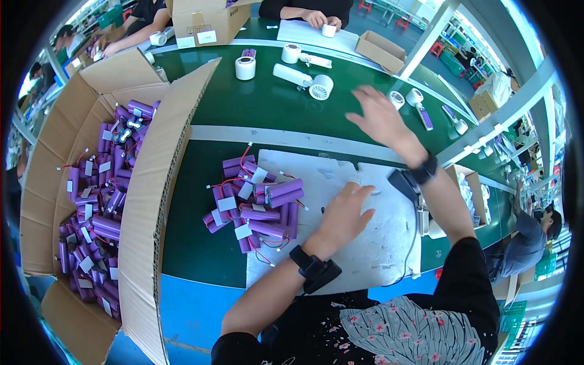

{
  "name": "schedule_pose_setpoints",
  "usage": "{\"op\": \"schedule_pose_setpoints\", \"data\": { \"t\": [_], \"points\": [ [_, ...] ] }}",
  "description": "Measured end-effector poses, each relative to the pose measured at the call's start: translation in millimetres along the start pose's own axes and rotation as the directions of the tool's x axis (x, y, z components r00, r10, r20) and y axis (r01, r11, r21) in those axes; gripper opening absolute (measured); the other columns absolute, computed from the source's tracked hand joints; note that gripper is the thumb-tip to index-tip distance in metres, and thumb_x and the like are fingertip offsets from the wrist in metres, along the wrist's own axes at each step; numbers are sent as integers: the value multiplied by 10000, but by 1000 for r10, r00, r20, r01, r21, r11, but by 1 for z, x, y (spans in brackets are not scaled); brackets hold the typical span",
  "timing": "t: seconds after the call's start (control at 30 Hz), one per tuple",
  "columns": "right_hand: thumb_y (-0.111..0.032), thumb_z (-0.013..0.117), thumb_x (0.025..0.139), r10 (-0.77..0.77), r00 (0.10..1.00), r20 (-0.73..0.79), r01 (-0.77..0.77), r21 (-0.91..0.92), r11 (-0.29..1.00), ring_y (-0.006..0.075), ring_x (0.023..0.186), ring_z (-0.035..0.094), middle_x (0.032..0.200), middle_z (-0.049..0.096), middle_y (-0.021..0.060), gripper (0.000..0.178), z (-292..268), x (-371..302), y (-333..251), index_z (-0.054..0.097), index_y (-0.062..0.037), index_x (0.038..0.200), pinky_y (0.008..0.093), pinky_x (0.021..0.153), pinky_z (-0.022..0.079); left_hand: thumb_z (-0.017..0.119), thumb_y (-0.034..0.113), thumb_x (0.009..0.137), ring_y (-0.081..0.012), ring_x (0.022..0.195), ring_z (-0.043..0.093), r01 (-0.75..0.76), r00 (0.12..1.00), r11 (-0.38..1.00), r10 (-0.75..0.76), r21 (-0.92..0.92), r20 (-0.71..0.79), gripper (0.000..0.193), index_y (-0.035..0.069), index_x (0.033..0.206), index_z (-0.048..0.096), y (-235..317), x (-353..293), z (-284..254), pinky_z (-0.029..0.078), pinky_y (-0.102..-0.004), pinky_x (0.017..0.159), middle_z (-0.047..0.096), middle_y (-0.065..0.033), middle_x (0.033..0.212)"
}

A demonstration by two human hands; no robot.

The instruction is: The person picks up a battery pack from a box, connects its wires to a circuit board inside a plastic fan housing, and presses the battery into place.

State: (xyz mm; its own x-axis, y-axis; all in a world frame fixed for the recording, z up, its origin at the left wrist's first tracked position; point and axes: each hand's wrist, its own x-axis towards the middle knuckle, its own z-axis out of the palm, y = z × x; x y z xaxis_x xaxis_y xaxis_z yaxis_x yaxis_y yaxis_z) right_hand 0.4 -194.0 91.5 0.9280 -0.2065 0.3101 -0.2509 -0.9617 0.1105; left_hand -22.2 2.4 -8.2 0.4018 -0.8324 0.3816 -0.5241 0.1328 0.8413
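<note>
My left hand (344,214) is above a pale foam-like mat (389,243), fingers apart, with nothing seen in it. Just left of it lies a loose pile of purple battery packs (285,193) with red and black wires and grey pads. My right hand (382,117) reaches over the far green belt, its fingers stretched out and slightly blurred, and it holds nothing that I can see. Nearest to it are a white handheld fan (320,87) on its left and another white fan head (396,100) on its right. Both my wrists carry black straps with small devices.
A large open carton (173,182) full of purple packs stands at left. More white fan parts (245,68) sit on the green belt (231,103). Beyond it, a co-worker's hands (322,19) hold a white part. A small carton (381,52) and a metal post (429,36) stand far right.
</note>
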Motion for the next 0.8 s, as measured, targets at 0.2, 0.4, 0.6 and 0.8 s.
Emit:
{"op": "schedule_pose_setpoints", "data": {
  "t": [0.2,0.4,0.6,0.8],
  "points": [
    [-396,686,794,70,973,222,-69,-12,998,413,1255,404,1385,406,179,591,84,131,7,531,-96,1278,537,1015,357,676,138,801,-371,941,603,111,991,994,-111,12,73,389,77,1172,579,4,-2,-1,504,-424,803,564,-175,1055],
    [-535,726,691,172,861,478,-108,-158,981,385,1397,199,1465,302,175,718,128,193,46,571,-157,1281,618,1056,247,669,151,815,-364,941,609,186,978,983,-186,9,91,363,78,1159,578,4,-3,-3,517,-423,780,547,-172,1092],
    [-502,754,641,72,884,463,-96,28,995,335,1307,384,1371,453,178,796,136,225,111,564,-67,1280,448,1038,351,659,139,823,-355,917,617,222,965,975,-224,30,134,342,77,1149,579,8,2,-3,525,-420,772,524,-172,1124],
    [-460,753,627,101,865,491,-140,43,989,292,1018,623,1102,658,158,696,133,220,112,630,-55,1180,351,893,466,656,134,824,-359,909,619,177,977,984,-179,27,118,331,75,1141,583,2,4,-2,525,-419,779,524,-169,1119]
  ]
}}
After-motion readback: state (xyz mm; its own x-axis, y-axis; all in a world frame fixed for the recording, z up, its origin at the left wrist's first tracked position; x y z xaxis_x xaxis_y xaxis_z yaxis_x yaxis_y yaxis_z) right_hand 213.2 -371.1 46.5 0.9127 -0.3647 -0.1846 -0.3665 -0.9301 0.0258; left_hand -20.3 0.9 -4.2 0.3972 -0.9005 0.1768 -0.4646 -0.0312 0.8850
